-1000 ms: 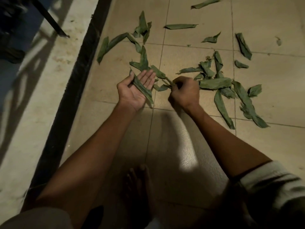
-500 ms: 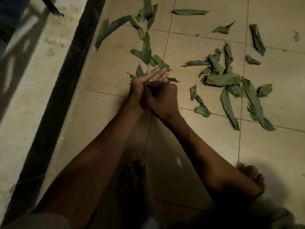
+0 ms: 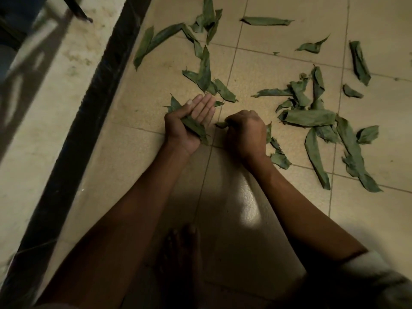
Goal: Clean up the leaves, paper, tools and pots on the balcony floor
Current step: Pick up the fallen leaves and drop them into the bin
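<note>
Leaves (image 3: pixel 193 128) in left hand (image 3: pixel 187 128); right hand (image 3: pixel 245 132) fisted on leaf.

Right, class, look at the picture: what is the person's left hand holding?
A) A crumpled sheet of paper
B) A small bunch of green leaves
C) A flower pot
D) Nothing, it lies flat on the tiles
B: the left hand is palm up, thumb pressing a small bunch of green leaves across the palm.

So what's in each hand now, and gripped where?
Left hand: leaves across the palm, thumb pinning them. Right hand: fist around a leaf piece, tip showing.
</note>
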